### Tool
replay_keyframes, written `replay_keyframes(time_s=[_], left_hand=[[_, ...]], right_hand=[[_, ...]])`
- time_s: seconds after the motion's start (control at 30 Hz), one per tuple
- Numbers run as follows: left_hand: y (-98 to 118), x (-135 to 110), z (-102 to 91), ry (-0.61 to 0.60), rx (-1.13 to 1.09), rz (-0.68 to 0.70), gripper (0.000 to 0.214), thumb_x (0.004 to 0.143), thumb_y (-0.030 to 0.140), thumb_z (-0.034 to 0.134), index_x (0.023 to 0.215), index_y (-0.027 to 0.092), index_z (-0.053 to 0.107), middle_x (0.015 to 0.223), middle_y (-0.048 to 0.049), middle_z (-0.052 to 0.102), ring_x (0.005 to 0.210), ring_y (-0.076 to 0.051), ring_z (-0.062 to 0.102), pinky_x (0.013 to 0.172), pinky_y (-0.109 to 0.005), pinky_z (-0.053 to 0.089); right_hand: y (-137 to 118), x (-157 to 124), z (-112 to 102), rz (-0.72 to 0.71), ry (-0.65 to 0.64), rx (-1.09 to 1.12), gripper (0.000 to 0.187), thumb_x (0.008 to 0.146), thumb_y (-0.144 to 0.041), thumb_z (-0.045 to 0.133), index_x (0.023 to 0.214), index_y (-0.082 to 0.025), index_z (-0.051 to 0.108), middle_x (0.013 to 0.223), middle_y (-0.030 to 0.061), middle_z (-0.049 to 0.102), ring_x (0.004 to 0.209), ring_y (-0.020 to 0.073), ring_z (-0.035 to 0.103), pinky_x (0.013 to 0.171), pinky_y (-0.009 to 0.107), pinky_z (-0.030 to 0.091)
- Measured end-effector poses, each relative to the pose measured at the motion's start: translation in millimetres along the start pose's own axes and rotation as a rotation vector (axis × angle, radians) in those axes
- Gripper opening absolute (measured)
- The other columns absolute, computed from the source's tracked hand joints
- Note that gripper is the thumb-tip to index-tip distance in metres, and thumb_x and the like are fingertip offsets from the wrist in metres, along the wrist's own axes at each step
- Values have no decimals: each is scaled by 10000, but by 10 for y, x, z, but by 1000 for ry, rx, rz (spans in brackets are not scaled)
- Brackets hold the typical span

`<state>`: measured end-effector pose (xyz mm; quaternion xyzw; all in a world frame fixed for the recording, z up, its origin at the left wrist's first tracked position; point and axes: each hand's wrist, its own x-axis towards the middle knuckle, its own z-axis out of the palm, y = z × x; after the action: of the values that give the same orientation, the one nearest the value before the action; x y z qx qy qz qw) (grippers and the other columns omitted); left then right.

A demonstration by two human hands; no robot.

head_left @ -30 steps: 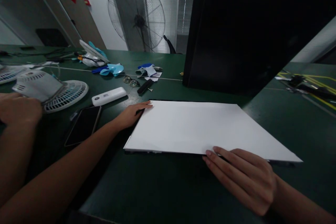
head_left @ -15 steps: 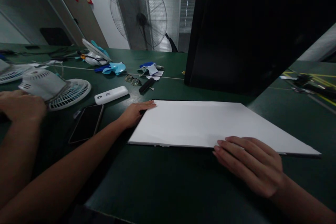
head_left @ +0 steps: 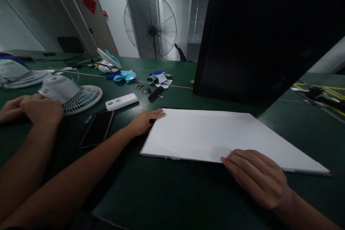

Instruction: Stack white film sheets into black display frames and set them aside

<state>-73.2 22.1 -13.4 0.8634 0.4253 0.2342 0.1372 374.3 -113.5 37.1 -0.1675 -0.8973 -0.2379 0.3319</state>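
A large white sheet [head_left: 215, 134] lies flat on the dark green table, with a thin black edge showing under its far left corner. My left hand [head_left: 144, 121] rests at the sheet's left edge, fingers stretched flat and fingertips on its far left corner. My right hand [head_left: 256, 176] lies palm down on the near edge of the sheet, fingers extended and together. Neither hand grips anything.
A tall black panel [head_left: 264, 43] stands just behind the sheet. Left of it lie a phone [head_left: 97, 133], a white power bank [head_left: 122, 101], glasses [head_left: 142, 87], white fan parts [head_left: 70, 93] and blue scraps [head_left: 124, 76]. Another person's hands [head_left: 35, 109] rest at the far left.
My right hand slid from the sheet's near edge onto its top surface. My left hand stayed at the left corner. The view has tilted up a little.
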Motion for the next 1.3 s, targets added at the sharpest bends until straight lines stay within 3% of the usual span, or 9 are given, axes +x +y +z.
replay_keyframes(time_s=[0.27, 0.6, 0.77, 0.87, 1.17, 1.3], left_hand=[[-13, -12, -8, -7, 81, 30, 683, 931, 98, 595, 1567, 347, 566, 1645, -26, 497, 1489, -278, 547, 1265, -543, 420], [-14, -18, 30, 29, 196, 78, 575, 990, 181, 598, 1556, 275, 589, 1609, -84, 554, 1466, -274, 576, 1231, -506, 465], [80, -14, -19, -21, 251, 66, 586, 966, 189, 631, 1549, 231, 587, 1617, -109, 547, 1477, -267, 566, 1228, -473, 466], [133, -15, -47, -47, 287, 52, 583, 971, 176, 609, 1552, 210, 576, 1620, -125, 542, 1485, -266, 558, 1228, -472, 460], [153, -19, -68, -67, 305, 42, 640, 950, 185, 631, 1582, 227, 536, 1654, -108, 506, 1515, -262, 522, 1246, -465, 430], [170, -38, -67, -42, 266, 38, 643, 952, 206, 629, 1587, 247, 537, 1667, -88, 487, 1523, -262, 509, 1258, -457, 422]], right_hand=[[-21, -36, 23, 21, 7, 14, 239, 991, -5, 601, 1191, -59, 720, 1150, 133, 730, 1105, 256, 692, 902, 425, 576], [1, -93, 51, 22, -6, 5, 277, 988, 19, 591, 1217, -63, 723, 1233, 146, 724, 1154, 272, 695, 943, 458, 568], [-2, -33, 34, 17, 16, -21, 237, 958, 18, 656, 1176, -57, 710, 1215, 148, 730, 1143, 270, 696, 954, 452, 564], [-1, -45, 18, 13, -3, -20, 231, 981, 24, 609, 1176, -57, 703, 1232, 145, 726, 1161, 274, 690, 970, 458, 550], [8, 7, 56, 49, -105, -108, 309, 1034, -51, 558, 1313, -88, 684, 1274, 129, 711, 1148, 298, 680, 990, 478, 503], [44, 17, 76, 55, -91, -124, 236, 1043, -105, 586, 1256, -78, 684, 1184, 138, 726, 1062, 273, 689, 932, 442, 514]])
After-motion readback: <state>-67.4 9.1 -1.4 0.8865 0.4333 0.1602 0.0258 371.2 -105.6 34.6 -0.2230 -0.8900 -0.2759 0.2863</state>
